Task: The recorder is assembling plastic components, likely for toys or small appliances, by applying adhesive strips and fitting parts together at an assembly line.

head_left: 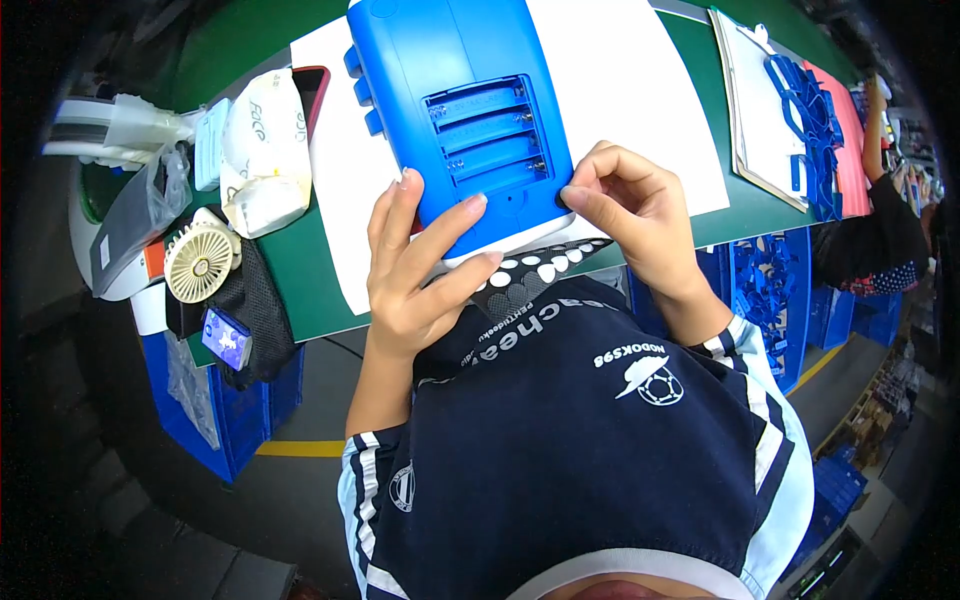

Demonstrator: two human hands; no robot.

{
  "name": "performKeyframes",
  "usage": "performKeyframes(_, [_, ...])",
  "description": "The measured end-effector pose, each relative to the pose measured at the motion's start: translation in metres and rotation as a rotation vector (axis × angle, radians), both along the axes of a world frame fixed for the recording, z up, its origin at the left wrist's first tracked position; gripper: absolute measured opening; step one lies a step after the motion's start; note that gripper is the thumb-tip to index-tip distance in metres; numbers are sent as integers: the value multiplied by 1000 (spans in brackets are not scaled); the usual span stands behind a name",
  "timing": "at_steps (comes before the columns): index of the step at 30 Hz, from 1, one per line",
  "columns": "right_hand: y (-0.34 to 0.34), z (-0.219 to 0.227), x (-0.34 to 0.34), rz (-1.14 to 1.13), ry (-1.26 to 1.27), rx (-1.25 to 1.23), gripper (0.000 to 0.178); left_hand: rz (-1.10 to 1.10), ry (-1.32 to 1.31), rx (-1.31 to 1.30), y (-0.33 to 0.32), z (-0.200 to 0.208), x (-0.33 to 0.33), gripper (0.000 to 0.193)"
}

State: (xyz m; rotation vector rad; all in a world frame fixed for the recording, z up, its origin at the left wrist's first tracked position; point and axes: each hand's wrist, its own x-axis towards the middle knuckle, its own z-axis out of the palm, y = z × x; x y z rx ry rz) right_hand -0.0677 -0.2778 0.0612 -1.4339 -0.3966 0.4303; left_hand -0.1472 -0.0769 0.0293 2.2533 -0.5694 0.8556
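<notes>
Blue plastic case held at its near end, uncovered battery compartment just beyond the fingers

The wearer's left hand (402,290) grips the near left side of a blue, round-cornered plastic case (410,90), its fingers spread over the upturned face. The bare right hand (645,215) has thumb and forefinger drawn together at the near right corner; whether they pinch the edge or something small cannot be told.

The case lies straight ahead of both hands, its long axis running away from the body and leaning slightly left at the far end. Just past the fingertips is a rectangular battery compartment (492,138) with four bare slots set crosswise to that axis. Left fingertips rest just short of its near left corner; the right pinch sits just off its near right corner, so neither hand is clearly nearer.

Under the case spreads a large white sheet (650,120) on a green table (325,298). Farther left is a cream round handheld fan (202,262); farther right, a heap of blue plastic parts (812,120).
</notes>
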Motion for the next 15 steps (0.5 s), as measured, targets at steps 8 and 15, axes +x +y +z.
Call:
performKeyframes(8, [0, -3, 1, 8, -55, 7, 8, -4, -1, -13, -1, 0, 1, 22])
performKeyframes(15, [0, -6, 5, 52, 59, 88, 20, -10, -6, -8, 0, 1, 2, 23])
